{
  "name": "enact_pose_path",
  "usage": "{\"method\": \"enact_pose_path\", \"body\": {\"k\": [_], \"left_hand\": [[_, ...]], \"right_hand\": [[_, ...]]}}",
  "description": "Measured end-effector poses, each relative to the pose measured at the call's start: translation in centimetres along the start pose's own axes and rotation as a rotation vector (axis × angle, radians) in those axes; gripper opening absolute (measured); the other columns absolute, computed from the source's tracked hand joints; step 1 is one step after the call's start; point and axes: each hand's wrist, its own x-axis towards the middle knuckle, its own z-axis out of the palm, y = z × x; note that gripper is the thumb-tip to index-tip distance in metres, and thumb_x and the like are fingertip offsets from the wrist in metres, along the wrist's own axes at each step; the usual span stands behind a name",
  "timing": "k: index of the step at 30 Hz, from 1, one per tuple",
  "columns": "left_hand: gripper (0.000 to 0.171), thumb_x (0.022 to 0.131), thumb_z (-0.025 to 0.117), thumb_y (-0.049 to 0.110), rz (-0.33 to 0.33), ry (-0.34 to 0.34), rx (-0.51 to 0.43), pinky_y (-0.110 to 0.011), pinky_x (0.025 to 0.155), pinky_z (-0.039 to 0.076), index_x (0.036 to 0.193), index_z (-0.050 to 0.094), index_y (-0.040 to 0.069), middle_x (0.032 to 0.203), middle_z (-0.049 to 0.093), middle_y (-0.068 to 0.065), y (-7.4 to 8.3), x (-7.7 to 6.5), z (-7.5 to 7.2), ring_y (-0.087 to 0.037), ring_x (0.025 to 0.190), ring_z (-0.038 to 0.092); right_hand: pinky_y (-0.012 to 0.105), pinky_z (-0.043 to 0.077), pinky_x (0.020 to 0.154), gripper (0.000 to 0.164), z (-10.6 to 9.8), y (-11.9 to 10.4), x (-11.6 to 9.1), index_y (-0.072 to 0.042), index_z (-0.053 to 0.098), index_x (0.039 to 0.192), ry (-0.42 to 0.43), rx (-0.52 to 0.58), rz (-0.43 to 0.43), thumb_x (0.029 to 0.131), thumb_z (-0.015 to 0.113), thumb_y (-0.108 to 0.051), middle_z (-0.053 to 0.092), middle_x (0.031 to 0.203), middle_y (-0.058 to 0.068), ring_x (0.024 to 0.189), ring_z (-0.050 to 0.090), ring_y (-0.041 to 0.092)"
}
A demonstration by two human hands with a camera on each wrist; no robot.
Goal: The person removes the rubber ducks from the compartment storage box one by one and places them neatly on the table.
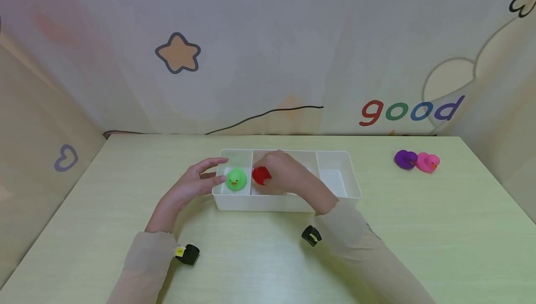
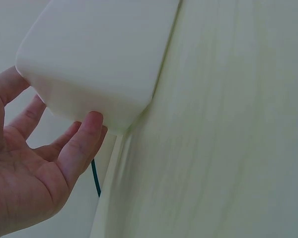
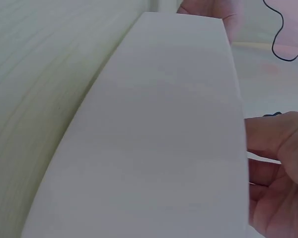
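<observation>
We see the white tray (image 1: 259, 204) near back edge of table (image 1: 251, 257), w/ room in front & to R. Our L hand (image 1: 197, 182), fingers spread, touches its L end; our R hand (image 1: 282, 172), fingers curled, grips a red toy (image 1: 260, 175) at mid compartment. Toy's partly hidden; can't tell if it touches bottom.

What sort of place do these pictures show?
Possibly a small tabletop filming corner: a printed backdrop encloses a pale table on three sides, and a black device sits by each sleeve.
</observation>
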Motion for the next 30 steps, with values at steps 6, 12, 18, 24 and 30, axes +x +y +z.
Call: {"method": "enact_pose_path", "body": {"k": [6, 12, 18, 24, 30], "left_hand": [[0.058, 0.084, 0.066, 0.029, 0.000, -0.004, 0.003, -0.051, 0.095, 0.037, 0.135, 0.042, 0.019, 0.147, 0.023, -0.004, -0.2, 0.1, -0.1, -0.034, 0.131, 0.028], [0.057, 0.084, 0.066, 0.028, 0.013, -0.004, 0.005, -0.051, 0.094, 0.039, 0.135, 0.042, 0.018, 0.147, 0.023, -0.004, -0.2, 0.2, -0.1, -0.035, 0.132, 0.028], [0.058, 0.084, 0.066, 0.029, 0.029, -0.009, 0.004, -0.052, 0.095, 0.038, 0.135, 0.042, 0.018, 0.147, 0.023, -0.004, -0.2, 0.0, -0.1, -0.035, 0.132, 0.026], [0.058, 0.083, 0.066, 0.030, 0.022, -0.010, 0.005, -0.052, 0.095, 0.037, 0.135, 0.042, 0.019, 0.147, 0.023, -0.003, -0.3, 0.1, -0.1, -0.034, 0.132, 0.027], [0.058, 0.083, 0.067, 0.030, 0.006, -0.005, 0.002, -0.051, 0.097, 0.035, 0.135, 0.043, 0.019, 0.146, 0.025, -0.001, -0.3, 0.1, -0.2, -0.032, 0.133, 0.027]], "right_hand": [[0.025, 0.050, 0.072, 0.027, -0.7, 0.7, -0.9, -0.005, 0.066, 0.102, 0.099, 0.109, -0.018, 0.076, 0.067, 0.000, 0.065, 0.095, 0.004, 0.086, 0.057, 0.018], [0.035, 0.051, 0.079, 0.031, -1.5, 1.4, -2.0, -0.001, 0.064, 0.107, 0.180, 0.205, 0.015, 0.076, 0.070, -0.002, 0.065, 0.101, 0.009, 0.090, 0.058, 0.023], [0.036, 0.051, 0.079, 0.032, -1.9, 2.4, -2.9, 0.001, 0.065, 0.107, 0.262, 0.269, -0.016, 0.075, 0.070, 0.001, 0.067, 0.100, 0.011, 0.089, 0.060, 0.023], [0.035, 0.051, 0.080, 0.034, -2.6, 2.7, -3.9, -0.001, 0.066, 0.108, 0.313, 0.349, 0.018, 0.075, 0.071, 0.000, 0.067, 0.099, 0.010, 0.090, 0.061, 0.023], [0.032, 0.051, 0.079, 0.037, -3.3, 3.2, -5.0, -0.001, 0.065, 0.111, 0.337, 0.450, 0.075, 0.075, 0.071, 0.002, 0.066, 0.102, 0.013, 0.090, 0.062, 0.025]]}}
